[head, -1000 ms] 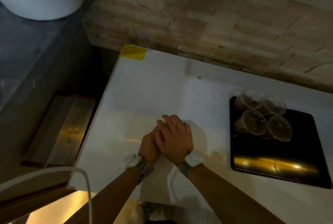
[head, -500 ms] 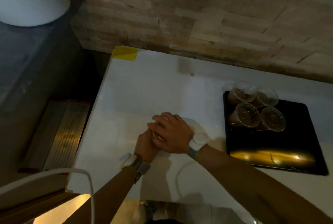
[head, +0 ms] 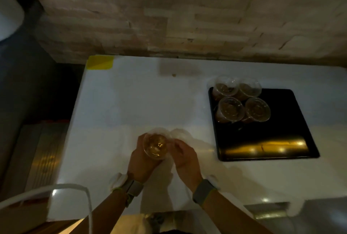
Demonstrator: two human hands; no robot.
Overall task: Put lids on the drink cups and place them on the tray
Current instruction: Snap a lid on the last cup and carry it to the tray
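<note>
Low in the frame's centre, the left hand (head: 142, 160) wraps around a clear cup (head: 155, 146) of amber drink, while the right hand (head: 185, 155) touches its right side with loosely curled fingers. Four lidded cups (head: 242, 100) cluster in the upper-left corner of the black tray (head: 281, 130) at right on the white surface (head: 140, 98).

1. The left hand (head: 144, 160) is curling its fingers around something, grip closed, wrist banded.
2. The right hand (head: 185, 156) is hovering just right of it, fingers loosely bent, wrist banded.
</note>
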